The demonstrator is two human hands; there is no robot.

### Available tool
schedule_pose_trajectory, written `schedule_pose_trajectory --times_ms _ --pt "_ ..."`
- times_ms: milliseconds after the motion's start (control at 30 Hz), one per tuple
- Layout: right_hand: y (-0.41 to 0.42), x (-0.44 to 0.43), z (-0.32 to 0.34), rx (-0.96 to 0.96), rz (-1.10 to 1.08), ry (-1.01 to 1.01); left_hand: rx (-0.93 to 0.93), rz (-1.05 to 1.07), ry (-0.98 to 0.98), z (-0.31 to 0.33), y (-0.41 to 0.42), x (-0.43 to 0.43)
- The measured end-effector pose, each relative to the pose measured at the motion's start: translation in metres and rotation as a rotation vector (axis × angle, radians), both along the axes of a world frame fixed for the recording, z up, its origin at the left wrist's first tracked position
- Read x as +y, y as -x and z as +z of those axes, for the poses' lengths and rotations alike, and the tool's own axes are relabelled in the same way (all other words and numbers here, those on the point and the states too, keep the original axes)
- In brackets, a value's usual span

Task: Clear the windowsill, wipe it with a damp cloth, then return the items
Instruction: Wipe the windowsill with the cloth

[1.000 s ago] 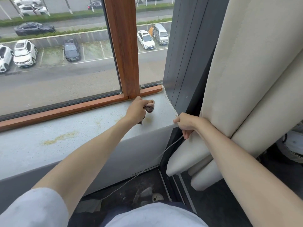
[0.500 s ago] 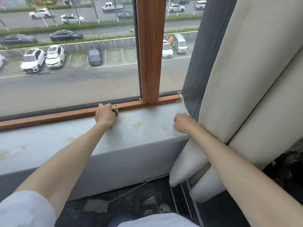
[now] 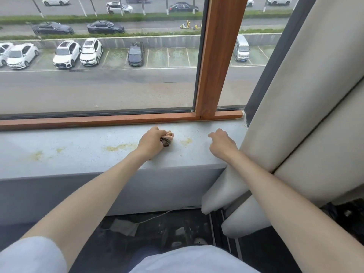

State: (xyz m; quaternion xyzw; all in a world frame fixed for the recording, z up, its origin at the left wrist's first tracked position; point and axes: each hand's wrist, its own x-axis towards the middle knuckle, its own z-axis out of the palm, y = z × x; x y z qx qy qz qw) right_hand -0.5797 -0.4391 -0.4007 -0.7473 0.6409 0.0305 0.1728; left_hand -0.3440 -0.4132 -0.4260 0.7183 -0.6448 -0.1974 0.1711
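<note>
The pale grey windowsill (image 3: 78, 152) runs across the view under a wooden window frame. Yellowish stains mark it at several spots. My left hand (image 3: 151, 141) grips a small bunched cloth (image 3: 167, 139), patterned dark and pinkish, and presses it on the sill between two stains. My right hand (image 3: 221, 143) rests on the sill near its right end with fingers curled and nothing visible in it. No items stand on the sill.
A cream padded panel (image 3: 295, 115) leans against the sill's right end, touching my right forearm. The wooden mullion (image 3: 218, 62) rises behind my hands. On the dark floor below lie a thin white cord (image 3: 155, 216) and scraps.
My left hand with the cloth went left along the frame, then back right to the middle of the sill. My right hand let go of the white cord and moved onto the sill.
</note>
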Motion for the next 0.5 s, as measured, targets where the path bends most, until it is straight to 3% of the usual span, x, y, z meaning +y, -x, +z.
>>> schedule_pose_trajectory --times_ms 67,167,233,300,400,467,500 --pt "-0.003 0.002 -0.004 -0.021 0.012 0.024 0.058 -0.124 0.022 -0.009 0.017 0.015" --pt "-0.005 0.004 -0.009 -0.044 0.031 0.048 0.144 -0.497 -0.052 -0.007 0.054 0.051" --pt "-0.006 0.004 -0.008 -0.064 0.048 0.06 0.135 -0.605 0.007 0.002 0.054 0.056" --pt "-0.006 0.005 -0.008 -0.097 0.046 0.054 0.097 -0.442 0.137 0.012 0.033 0.04" --pt "-0.008 0.008 -0.012 -0.11 0.053 0.043 -0.085 -0.171 0.155 0.008 -0.002 0.012" --pt "-0.011 0.011 -0.013 -0.109 0.062 0.037 -0.088 -0.201 0.145 0.005 0.005 0.019" --pt "-0.014 0.012 -0.014 -0.113 0.064 0.032 0.0 -0.229 0.153 -0.001 0.016 0.03"
